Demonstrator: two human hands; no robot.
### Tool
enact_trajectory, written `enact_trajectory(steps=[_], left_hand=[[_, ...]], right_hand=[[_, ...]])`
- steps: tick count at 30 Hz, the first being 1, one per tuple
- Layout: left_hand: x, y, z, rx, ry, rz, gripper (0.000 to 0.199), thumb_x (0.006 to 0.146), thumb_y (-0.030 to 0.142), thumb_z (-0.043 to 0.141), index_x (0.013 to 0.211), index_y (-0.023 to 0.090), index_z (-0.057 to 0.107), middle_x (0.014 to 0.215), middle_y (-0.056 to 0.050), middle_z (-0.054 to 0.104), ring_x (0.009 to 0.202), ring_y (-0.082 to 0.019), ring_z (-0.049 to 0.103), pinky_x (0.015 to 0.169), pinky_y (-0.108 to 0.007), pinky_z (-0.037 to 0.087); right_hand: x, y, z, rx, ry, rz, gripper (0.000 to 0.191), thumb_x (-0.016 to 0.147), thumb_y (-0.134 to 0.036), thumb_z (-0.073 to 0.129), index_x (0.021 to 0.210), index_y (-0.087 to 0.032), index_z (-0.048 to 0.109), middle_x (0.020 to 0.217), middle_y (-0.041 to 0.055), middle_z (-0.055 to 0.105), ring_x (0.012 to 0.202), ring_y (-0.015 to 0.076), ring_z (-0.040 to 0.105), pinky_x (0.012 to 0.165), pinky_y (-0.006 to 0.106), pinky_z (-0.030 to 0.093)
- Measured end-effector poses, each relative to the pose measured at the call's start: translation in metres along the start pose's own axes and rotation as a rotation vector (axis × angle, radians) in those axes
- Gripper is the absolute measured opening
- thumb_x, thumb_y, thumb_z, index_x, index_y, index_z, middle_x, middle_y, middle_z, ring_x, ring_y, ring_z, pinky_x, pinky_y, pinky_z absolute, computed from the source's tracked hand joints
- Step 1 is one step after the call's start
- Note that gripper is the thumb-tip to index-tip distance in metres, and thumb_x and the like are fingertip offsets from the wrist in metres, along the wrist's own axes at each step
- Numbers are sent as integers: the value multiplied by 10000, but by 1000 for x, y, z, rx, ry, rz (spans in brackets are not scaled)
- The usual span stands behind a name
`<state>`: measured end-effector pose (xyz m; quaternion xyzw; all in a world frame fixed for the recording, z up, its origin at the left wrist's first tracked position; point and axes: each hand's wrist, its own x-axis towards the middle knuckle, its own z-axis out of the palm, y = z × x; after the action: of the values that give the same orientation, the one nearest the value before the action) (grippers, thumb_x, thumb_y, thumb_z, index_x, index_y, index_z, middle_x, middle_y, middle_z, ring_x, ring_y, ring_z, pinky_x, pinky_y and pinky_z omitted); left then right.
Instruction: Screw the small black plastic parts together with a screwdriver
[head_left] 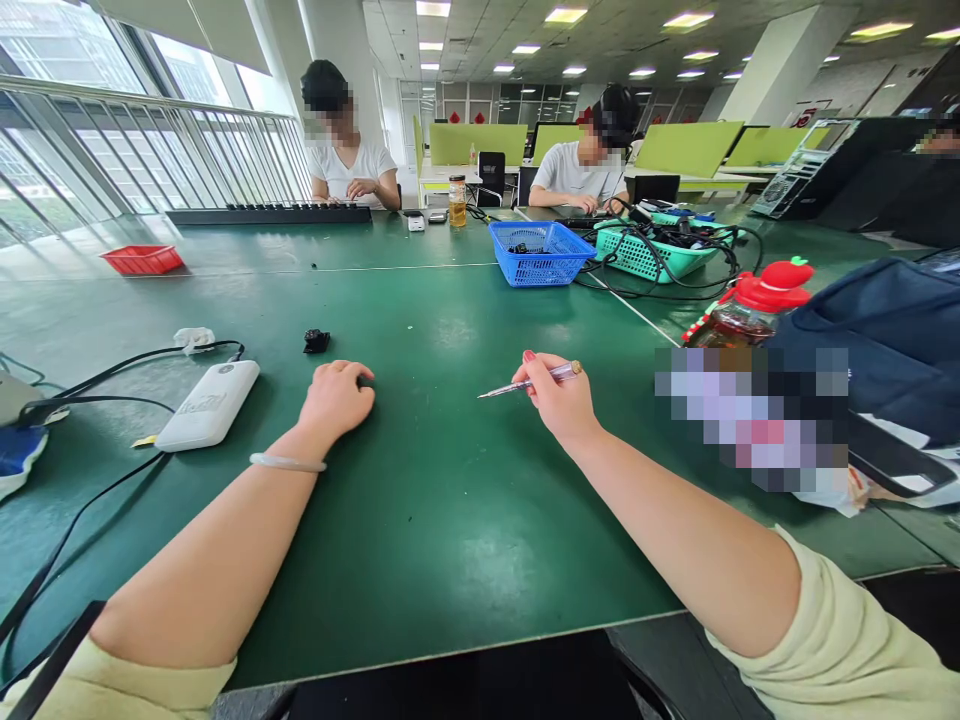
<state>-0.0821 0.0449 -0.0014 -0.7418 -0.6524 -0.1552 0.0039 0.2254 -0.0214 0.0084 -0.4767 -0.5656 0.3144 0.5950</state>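
My right hand (561,400) is closed around a slim screwdriver (556,374) with a clear handle. Its thin metal shaft points left, just above the green table (450,520). To the left, my left hand (337,402) rests on the table with its fingers curled in, and no object shows in it. A small black part (316,341) lies just beyond that hand. Farther left is a white power bank (208,405) with a black cable plugged into its far end.
A blue basket (541,255), a green basket (652,255) with tangled cables and a red tray (142,260) stand farther back. At right are a red-lidded bottle (750,310), a dark bag (885,340) and a phone (896,455). Several people sit beyond.
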Motion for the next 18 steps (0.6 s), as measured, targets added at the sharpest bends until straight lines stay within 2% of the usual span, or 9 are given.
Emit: enact_trajectory(steps=[4, 9, 12, 16, 18], left_hand=[[8, -40, -14, 20, -29, -224, 454, 684, 193, 539, 1112, 180, 691, 1284, -151, 589, 1283, -377, 462, 1041, -504, 423], [9, -59, -28, 34, 11, -365, 532, 614, 170, 583, 1133, 217, 691, 1356, -139, 546, 1261, -381, 497, 1026, -491, 443], [10, -66, -27, 62, 28, -384, 525, 676, 243, 589, 1194, 204, 670, 1386, -160, 523, 1258, -393, 502, 1034, -505, 435], [13, -70, -20, 110, -9, -379, 515, 829, 396, 507, 1271, 167, 637, 1392, -212, 514, 1325, -431, 422, 1046, -548, 400], [13, -69, -18, 128, -8, -385, 489, 868, 399, 469, 1265, 175, 644, 1385, -216, 522, 1320, -447, 418, 1023, -574, 403]], right_hand=[[0, -2, 0, -13, -11, 11, 463, 884, -534, 567, 577, -193, 628, 491, -27, 425, 456, 93, 386, 448, 253, 278], [-2, -5, 0, 1, -17, 27, 471, 873, -552, 574, 579, -189, 632, 513, -21, 446, 468, 92, 400, 446, 247, 282], [-2, -6, 0, -2, -20, 21, 479, 871, -564, 570, 581, -189, 636, 521, -16, 454, 480, 96, 411, 448, 246, 286], [-2, -6, 0, 2, -20, 22, 489, 867, -577, 566, 578, -189, 635, 520, -15, 457, 476, 96, 411, 446, 247, 286], [-2, -6, 1, -6, -15, 22, 490, 867, -578, 567, 578, -189, 635, 511, -18, 451, 466, 92, 400, 445, 246, 286]])
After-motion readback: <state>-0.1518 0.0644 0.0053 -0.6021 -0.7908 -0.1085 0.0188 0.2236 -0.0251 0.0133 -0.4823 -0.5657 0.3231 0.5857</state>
